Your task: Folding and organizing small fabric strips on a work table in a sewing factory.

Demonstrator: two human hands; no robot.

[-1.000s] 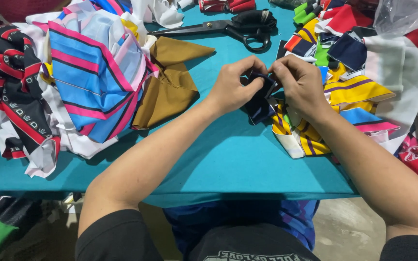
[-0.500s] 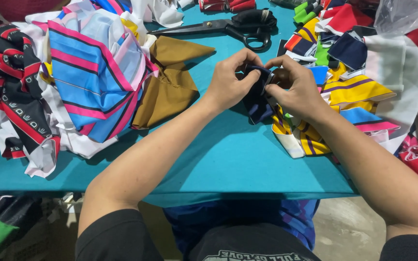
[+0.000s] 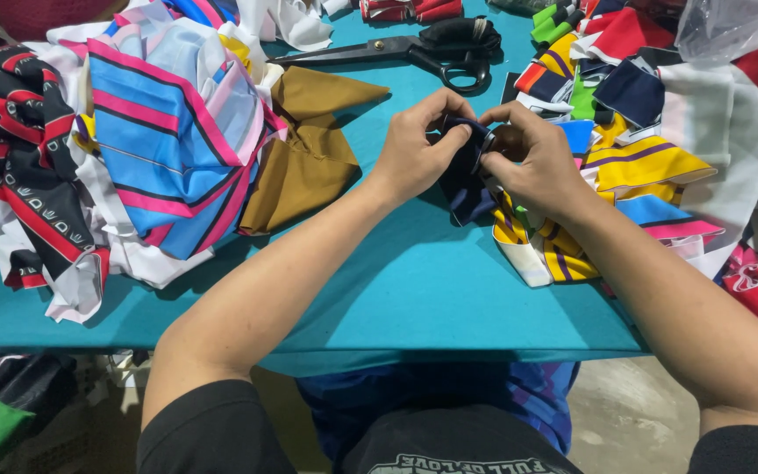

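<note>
Navy cloth piece (image 3: pixel 462 180), two hands (image 3: pixel 475 154) pinching.

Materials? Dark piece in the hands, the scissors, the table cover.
Dark navy piece, pinched by left hand and right hand: soft woven or knit fabric, matte; it folds limply. Scissors: dull metal blades, black wrapped handles, wrap material unclear. Table cover: teal cloth, matte, likely fabric.

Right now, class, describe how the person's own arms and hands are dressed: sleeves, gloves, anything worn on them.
Both arms are bare from the upper arm down. The left hand and right hand wear no gloves, and no rings, watch or bands show. Short black sleeves end near the shoulders, part of a black shirt with pale print on the chest.
</note>
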